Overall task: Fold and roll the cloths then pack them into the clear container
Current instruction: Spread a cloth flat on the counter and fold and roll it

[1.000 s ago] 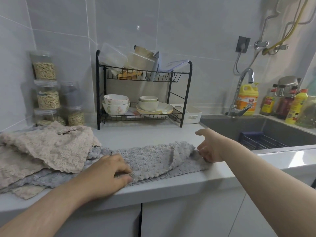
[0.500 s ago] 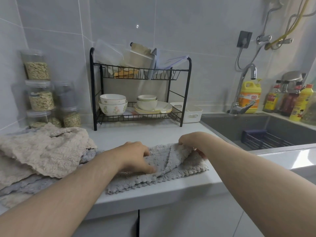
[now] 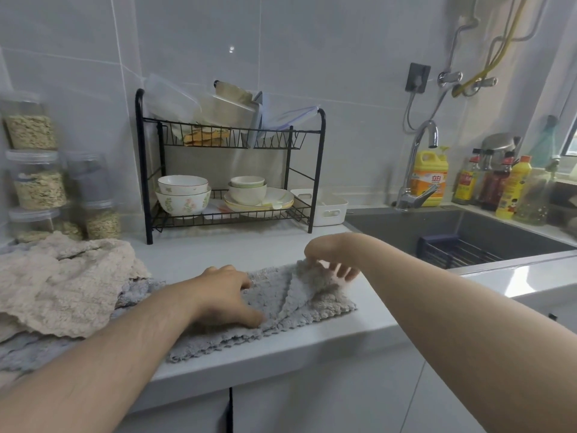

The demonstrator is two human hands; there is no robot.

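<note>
L hand (image 3: 224,300) presses flat, fingers spread, on grey cloth (image 3: 290,310) to pin it to tabletop (image 3: 218,251); R hand (image 3: 327,264) fingers pinch its end, prob. to start rolling.

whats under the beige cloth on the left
A blue-grey cloth pokes out beneath the beige cloth, with more grey edges lower down. How many layers lie underneath is covered.
</note>
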